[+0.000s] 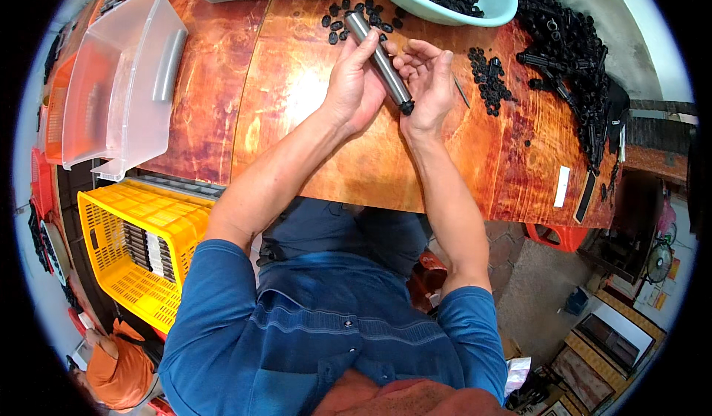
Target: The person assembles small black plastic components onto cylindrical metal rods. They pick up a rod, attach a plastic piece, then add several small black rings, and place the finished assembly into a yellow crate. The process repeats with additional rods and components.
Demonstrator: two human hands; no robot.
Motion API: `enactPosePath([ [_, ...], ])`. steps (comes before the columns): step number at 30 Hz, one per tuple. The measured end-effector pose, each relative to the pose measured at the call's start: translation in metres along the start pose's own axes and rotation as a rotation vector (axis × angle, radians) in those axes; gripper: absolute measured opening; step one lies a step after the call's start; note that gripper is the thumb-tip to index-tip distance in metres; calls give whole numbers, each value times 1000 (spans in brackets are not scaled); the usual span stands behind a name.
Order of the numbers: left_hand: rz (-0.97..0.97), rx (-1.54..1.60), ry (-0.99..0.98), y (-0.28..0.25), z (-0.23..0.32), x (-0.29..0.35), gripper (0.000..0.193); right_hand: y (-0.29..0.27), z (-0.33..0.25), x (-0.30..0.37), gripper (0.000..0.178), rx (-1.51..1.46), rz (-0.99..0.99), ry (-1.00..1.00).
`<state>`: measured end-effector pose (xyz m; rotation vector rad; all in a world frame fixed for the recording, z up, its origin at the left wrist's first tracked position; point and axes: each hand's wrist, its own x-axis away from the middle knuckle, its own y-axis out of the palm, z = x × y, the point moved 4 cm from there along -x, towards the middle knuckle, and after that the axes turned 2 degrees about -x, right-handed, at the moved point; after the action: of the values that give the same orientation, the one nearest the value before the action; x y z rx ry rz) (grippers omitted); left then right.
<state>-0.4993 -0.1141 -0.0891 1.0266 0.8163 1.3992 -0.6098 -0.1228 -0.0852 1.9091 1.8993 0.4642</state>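
Left hand: this hand [351,88] holds the metal tube [383,64], its thumb laid along the upper length and its palm below.
Right hand: half-curled [430,88] beside the tube at 3 o'clock, thumb raised; whether its fingertips press on the metal or merely sit next to it, I cannot tell from this angle.
Tube: held above the table [211,119] between the two hands, slanting from 11 o'clock down to 5.
Black end piece: seated at the tube's 5 o'clock end [406,108], nearest the right palm.
Weight and stiffness: probably moderate for its size and quite rigid; it should not bend under finger pressure.
Surface: smooth and shiny, so likely to slip or roll in a loose grasp.
Best hold: around the middle of the barrel, thumb opposite fingers, leaving both ends free; the black end piece looks the likelier part to scuff.
Thin rod: on the table at 3 o'clock [462,92], just beside the right hand.
Loose black pieces: scattered near the upper end, toward 12 o'clock [360,7].
Pale green bowl: at 1 o'clock [504,1], heaped with black pieces.
Black pile: farther out at 3 o'clock [571,67].
Clear bin: well apart at 9 o'clock [141,82].
Yellow crate: at 8 o'clock [159,201], below the table edge.
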Motion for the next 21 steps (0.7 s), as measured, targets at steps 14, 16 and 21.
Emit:
enactPosePath([
  [14,-19,-73,7,-2,-18,2,18,-5,8,3,56,122,160,-59],
  [16,-20,-65,8,-3,-20,2,18,-4,6,4,56,117,174,-70],
  [21,-49,-34,-26,5,-20,5,23,-1,3,10,49,235,156,-101],
])
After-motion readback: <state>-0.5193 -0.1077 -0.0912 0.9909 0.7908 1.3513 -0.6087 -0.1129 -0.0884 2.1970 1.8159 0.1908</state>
